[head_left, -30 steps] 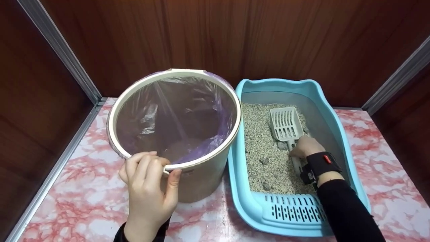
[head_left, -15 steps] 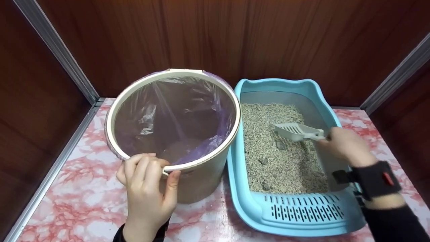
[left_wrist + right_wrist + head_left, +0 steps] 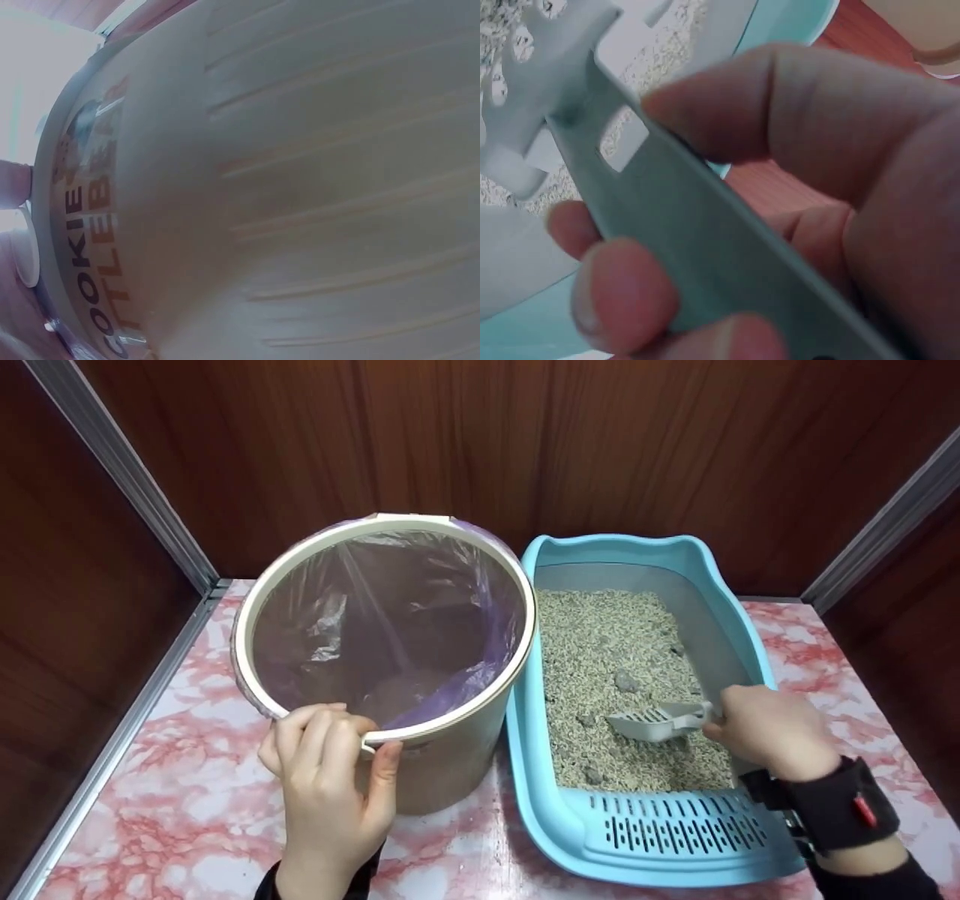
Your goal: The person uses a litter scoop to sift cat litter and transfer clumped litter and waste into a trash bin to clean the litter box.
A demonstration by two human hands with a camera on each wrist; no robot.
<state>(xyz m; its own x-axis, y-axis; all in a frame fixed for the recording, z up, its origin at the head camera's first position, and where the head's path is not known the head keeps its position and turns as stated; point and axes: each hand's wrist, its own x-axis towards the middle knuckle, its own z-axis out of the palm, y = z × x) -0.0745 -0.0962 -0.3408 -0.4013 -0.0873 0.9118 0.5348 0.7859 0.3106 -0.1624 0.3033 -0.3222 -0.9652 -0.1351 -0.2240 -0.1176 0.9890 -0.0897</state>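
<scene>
My left hand [image 3: 328,780] grips the near rim of the bin [image 3: 450,750], fingers curled over it; my right hand [image 3: 765,731] grips the scoop [image 3: 651,723] by its handle, blade low over the litter [image 3: 600,645] in the blue tray [image 3: 540,802] on the tabletop [image 3: 187,825]; clumps [image 3: 625,681] lie unscooped; the purple bag [image 3: 465,682] looks near empty, so I judge it's barely started.
</scene>
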